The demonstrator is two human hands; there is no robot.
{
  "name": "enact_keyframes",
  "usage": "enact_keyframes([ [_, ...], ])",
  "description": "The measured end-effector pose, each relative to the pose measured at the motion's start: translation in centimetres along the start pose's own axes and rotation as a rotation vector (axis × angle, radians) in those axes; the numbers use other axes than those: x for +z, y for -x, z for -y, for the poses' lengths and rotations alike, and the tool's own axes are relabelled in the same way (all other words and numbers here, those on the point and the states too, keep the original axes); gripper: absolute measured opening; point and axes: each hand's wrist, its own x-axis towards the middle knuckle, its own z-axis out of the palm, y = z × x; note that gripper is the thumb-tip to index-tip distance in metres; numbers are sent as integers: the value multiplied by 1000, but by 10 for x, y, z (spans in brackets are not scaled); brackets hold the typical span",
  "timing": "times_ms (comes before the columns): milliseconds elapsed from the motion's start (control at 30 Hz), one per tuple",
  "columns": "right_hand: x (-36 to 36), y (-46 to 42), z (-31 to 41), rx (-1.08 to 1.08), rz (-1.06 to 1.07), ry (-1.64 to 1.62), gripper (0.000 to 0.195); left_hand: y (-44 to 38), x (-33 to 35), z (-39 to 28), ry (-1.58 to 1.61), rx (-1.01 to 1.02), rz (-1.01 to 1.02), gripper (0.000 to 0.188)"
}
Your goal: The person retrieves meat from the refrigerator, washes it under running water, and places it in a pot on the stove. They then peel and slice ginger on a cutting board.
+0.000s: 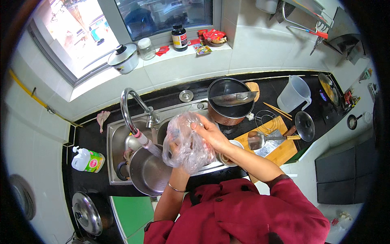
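A crumpled clear plastic bag (186, 143) is held up over the right part of the sink; its contents cannot be made out. My right hand (210, 132) grips its upper right side. My left hand (179, 155) is mostly hidden behind the plastic and holds it from below. Just left of the bag, a steel pot (149, 174) stands tilted in the sink (111, 152). Water runs from the faucet's pink-ringed spray end (143, 138) into that pot. A small bowl (228, 158) sits partly behind my right forearm.
A large dark pot (230, 120) with a strainer stands behind the sink. On the right lie a cutting board (285, 149), a cleaver (269, 145), a spatula (256, 140) and chopsticks (277, 110). A pump bottle (88, 160) and a lidded pot (88, 213) stand left.
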Motion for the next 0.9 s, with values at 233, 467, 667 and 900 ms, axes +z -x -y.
enact_keyframes([
  [233,-32,-10,34,-341,-68,1051,42,6,15,4,35,-25,164,57],
  [467,-24,-6,45,-425,44,800,25,-1,-6,3,-111,-290,165,65],
  [667,-25,-27,69,524,-388,-646,7,14,-20,2,374,-405,273,79],
  [900,-105,-17,8,649,363,-642,22,25,-12,-4,351,-319,355,74],
])
